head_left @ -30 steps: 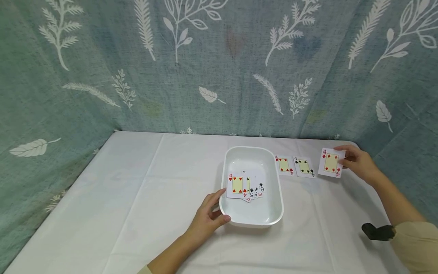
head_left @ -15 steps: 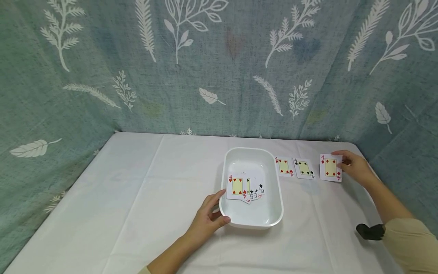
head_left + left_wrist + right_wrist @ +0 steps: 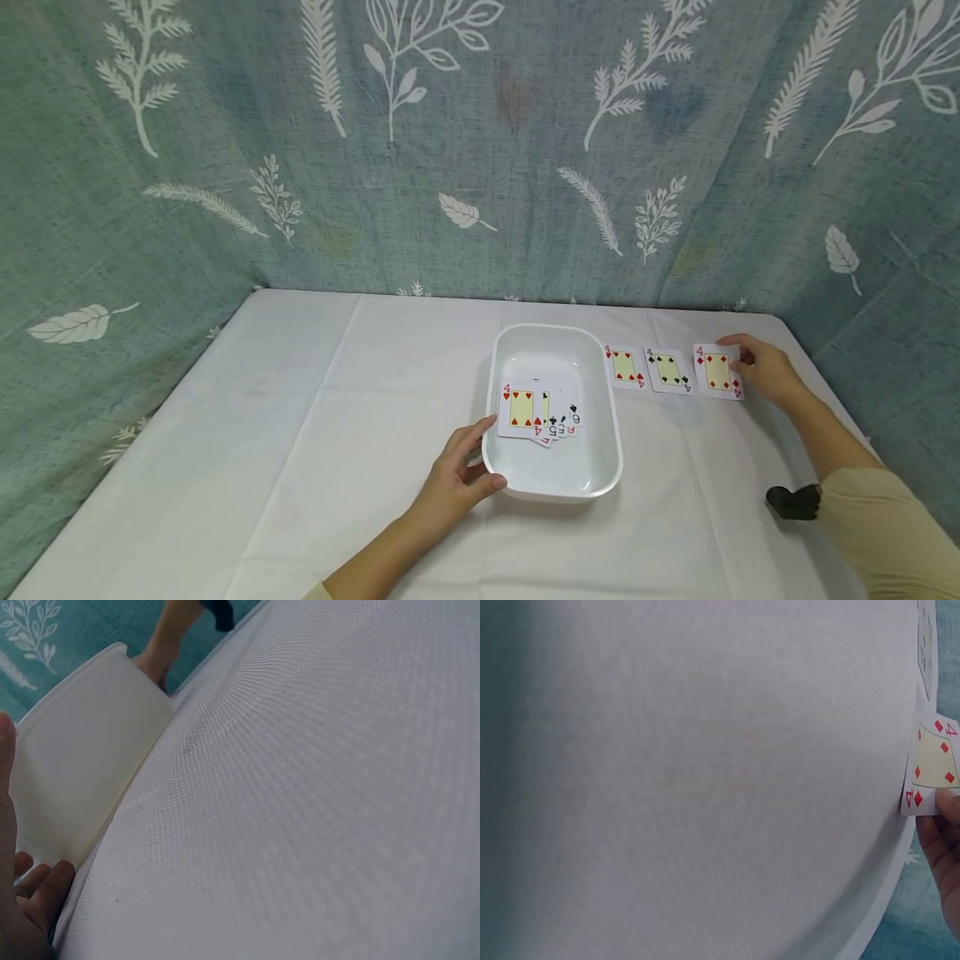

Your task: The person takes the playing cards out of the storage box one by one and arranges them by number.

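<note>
Right hand (image 3: 763,373) pinches the four of diamonds (image 3: 717,372) on the counter (image 3: 300,433) — left hand (image 3: 453,479) holds the tray (image 3: 555,487), grip wrapping its rim.

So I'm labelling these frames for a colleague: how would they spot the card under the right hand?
Start at the white rectangular plastic tray on the white tablecloth. To its right lie three face-up cards in a row. The four of diamonds playing card is farthest from the tray, its edge touched by the right hand.
</note>
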Motion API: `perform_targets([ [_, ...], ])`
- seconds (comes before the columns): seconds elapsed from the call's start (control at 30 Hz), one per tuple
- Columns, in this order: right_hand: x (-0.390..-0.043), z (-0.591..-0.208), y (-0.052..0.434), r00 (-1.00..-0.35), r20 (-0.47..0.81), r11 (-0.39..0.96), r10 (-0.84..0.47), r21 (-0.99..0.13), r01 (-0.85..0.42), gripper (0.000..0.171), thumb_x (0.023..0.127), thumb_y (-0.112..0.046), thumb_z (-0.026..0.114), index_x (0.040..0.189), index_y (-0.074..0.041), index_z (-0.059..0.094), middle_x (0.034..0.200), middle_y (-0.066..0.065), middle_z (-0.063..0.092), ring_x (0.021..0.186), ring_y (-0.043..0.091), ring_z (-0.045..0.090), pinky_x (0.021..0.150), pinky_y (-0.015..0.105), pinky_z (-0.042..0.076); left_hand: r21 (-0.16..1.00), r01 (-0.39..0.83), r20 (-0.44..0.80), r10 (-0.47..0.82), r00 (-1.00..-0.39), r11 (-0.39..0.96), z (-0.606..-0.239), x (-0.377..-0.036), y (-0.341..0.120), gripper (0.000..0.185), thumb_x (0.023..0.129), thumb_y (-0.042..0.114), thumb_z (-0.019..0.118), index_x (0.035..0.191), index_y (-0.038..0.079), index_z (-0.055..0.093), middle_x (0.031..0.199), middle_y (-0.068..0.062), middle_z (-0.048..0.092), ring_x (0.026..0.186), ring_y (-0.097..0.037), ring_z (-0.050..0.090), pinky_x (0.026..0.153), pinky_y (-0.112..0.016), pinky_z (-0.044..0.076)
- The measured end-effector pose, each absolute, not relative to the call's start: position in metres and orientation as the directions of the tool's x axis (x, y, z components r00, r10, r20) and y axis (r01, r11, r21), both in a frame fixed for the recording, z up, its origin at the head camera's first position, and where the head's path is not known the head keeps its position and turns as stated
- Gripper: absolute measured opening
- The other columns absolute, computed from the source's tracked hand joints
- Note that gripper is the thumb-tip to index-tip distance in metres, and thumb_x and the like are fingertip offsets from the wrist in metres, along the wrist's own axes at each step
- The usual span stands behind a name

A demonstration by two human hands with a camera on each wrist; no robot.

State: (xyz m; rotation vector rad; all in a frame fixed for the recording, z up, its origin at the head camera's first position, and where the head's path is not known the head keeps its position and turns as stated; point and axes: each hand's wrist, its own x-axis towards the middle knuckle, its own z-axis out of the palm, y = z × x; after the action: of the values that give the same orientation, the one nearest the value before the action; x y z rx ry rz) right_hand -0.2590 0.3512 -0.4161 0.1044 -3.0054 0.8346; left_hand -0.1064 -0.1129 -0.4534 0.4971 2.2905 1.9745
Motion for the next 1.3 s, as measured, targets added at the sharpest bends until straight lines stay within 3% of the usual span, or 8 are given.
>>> perform_targets([
  [0.47, -0.2647, -0.4133, 0.3466, -0.995, -0.076, 0.864, -0.067, -0.503, -0.020, 0.038, 0.092, 0.004, 0.051, 0.130, 0.001, 0.047, 0.087, 0.016, 0.043, 0.077, 0.026, 0.044, 0.056, 0.026, 0.038, 0.970, 0.214, 0.171, 0.302, -0.938, 0.116, -0.4539, -0.1067, -0.1140, 0.076, 0.082, 0.010, 0.073, 0.146, 0.019, 0.034, 0.137, -0.016, 0.037, 0.125, -0.035, 0.045, 0.099, -0.030, 0.050],
  [0.93, -0.2668, -0.4202, 0.3489, -0.995, -0.087, 0.877, -0.053, -0.480, -0.005, 0.043, 0.092, -0.004, 0.057, 0.132, 0.003, 0.043, 0.091, 0.017, 0.044, 0.080, 0.028, 0.044, 0.059, 0.028, 0.038, 0.971, 0.220, 0.180, 0.319, -0.931, 0.094, -0.4546, -0.1072, -0.1137, 0.074, 0.083, 0.009, 0.071, 0.146, 0.014, 0.033, 0.137, -0.018, 0.036, 0.126, -0.037, 0.043, 0.100, -0.032, 0.049],
  [1.2, -0.2642, -0.4214, 0.3512, -0.997, -0.036, 0.880, -0.072, -0.472, -0.047, 0.049, 0.089, -0.005, 0.061, 0.132, 0.007, 0.041, 0.122, 0.036, 0.038, 0.099, 0.046, 0.049, 0.073, 0.051, 0.053, 0.968, 0.233, 0.193, 0.321, -0.927, 0.091, -0.4558, -0.1082, -0.1141, 0.074, 0.084, 0.009, 0.071, 0.147, 0.012, 0.033, 0.136, -0.017, 0.037, 0.125, -0.036, 0.044, 0.099, -0.031, 0.050],
  [1.3, -0.2638, -0.4211, 0.3510, -0.996, -0.012, 0.883, -0.091, -0.463, -0.075, 0.048, 0.089, -0.005, 0.061, 0.131, 0.008, 0.041, 0.120, 0.035, 0.040, 0.099, 0.046, 0.050, 0.073, 0.052, 0.053, 0.968, 0.231, 0.191, 0.317, -0.929, 0.093, -0.4553, -0.1081, -0.1138, 0.074, 0.083, 0.008, 0.071, 0.146, 0.013, 0.033, 0.136, -0.017, 0.037, 0.124, -0.036, 0.044, 0.099, -0.031, 0.050],
])
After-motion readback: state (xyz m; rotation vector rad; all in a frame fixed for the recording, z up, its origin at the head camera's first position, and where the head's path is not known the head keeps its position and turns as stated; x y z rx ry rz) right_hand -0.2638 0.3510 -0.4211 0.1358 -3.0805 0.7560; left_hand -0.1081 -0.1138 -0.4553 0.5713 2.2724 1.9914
